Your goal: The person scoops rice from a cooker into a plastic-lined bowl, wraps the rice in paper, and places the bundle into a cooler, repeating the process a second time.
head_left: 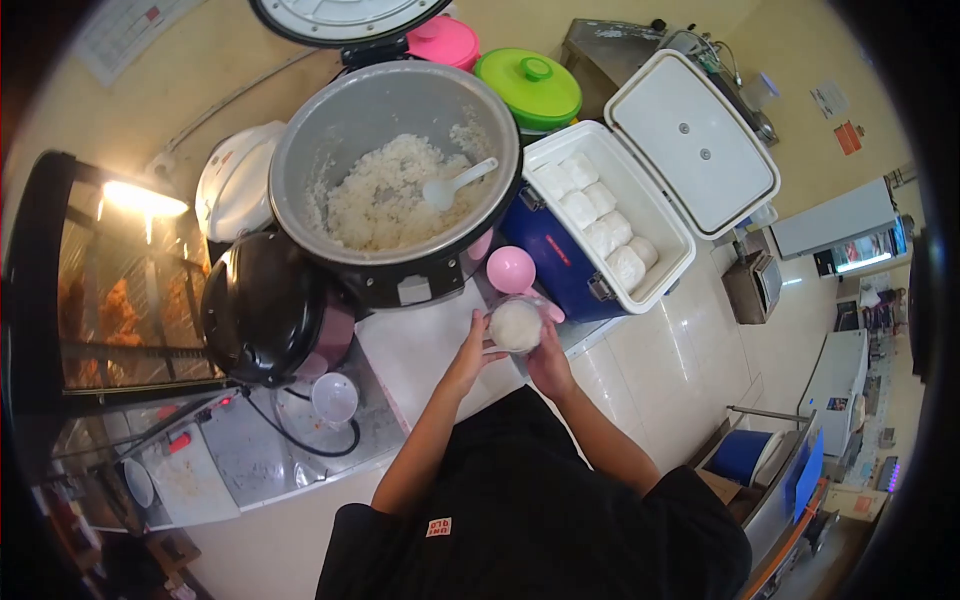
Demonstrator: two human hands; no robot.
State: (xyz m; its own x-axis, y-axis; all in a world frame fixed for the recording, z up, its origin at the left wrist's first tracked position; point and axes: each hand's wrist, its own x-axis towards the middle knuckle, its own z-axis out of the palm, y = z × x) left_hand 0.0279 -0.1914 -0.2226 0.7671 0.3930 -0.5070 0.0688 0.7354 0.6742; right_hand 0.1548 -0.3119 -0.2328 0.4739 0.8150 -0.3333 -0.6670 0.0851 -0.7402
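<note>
Between my two hands is a rounded portion of white rice (516, 326) in what looks like clear plastic. My left hand (472, 352) grips its left side, and my right hand (550, 362) closes on its right side; some fingers are hidden behind it. Just beyond it sits a small pink bowl (511, 269), with another pink piece partly hidden beside my right hand. A large rice cooker (290, 225) stands open ahead, part full of cooked rice (385, 195), with a white rice paddle (462, 182) resting on the rice.
A blue cooler box (560, 262), lid open, holds several white wrapped portions (603, 215). Left are a dark lidded cooker (262, 305), a lit display cabinet (130, 290) and a small white bowl (335, 398). A white board (410, 345) lies under my hands. Behind are green (528, 85) and pink (445, 42) lids.
</note>
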